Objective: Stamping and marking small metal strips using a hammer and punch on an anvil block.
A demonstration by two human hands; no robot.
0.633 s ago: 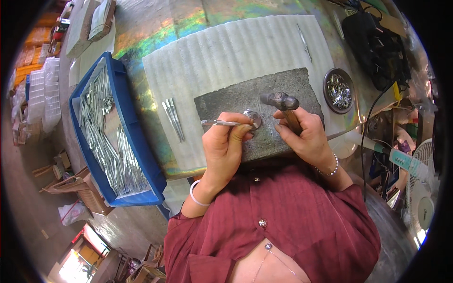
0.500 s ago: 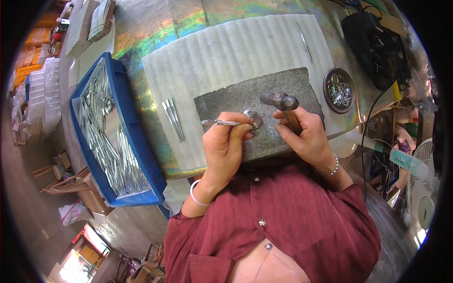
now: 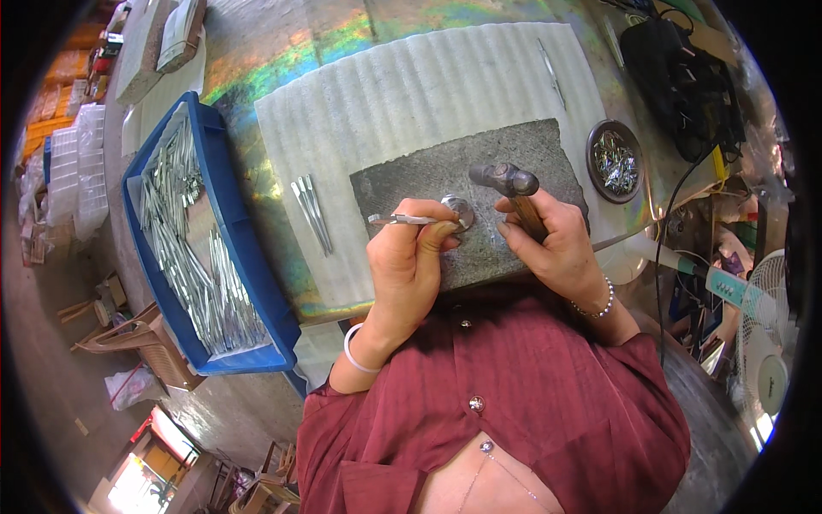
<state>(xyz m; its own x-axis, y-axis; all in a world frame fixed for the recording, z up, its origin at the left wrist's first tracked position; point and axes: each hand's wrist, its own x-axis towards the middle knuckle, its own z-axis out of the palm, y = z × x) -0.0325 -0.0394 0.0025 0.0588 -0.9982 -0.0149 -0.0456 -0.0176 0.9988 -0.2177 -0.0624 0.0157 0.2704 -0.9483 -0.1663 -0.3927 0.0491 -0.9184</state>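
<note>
My left hand (image 3: 404, 265) is closed around a slim silvery metal tool (image 3: 401, 219), whose exact kind I cannot make out. Its inner end, at my fingertips, is over a small round metal block (image 3: 461, 211). That block rests on a rough grey stone slab (image 3: 411, 171). In my right hand (image 3: 556, 240) is a hammer (image 3: 505, 179), gripped by its wooden handle close to the head. The hammer head is raised to the right of the metal block, apart from it. Left of the slab lie several slim metal tools (image 3: 312, 214) in a small bunch.
A blue tray (image 3: 224, 180) full of slim silvery pieces stands at the left. To the right is a round dark dish (image 3: 592, 163) of small metal parts. White foam sheet (image 3: 342, 103) lies under the slab, with one thin metal tool (image 3: 552, 75) on it. A black bag-like object (image 3: 676, 86) sits far right.
Hardly anything differs. The hammer head has shifted very slightly, and the outer end of the metal tool in my left hand is turned a little.
</note>
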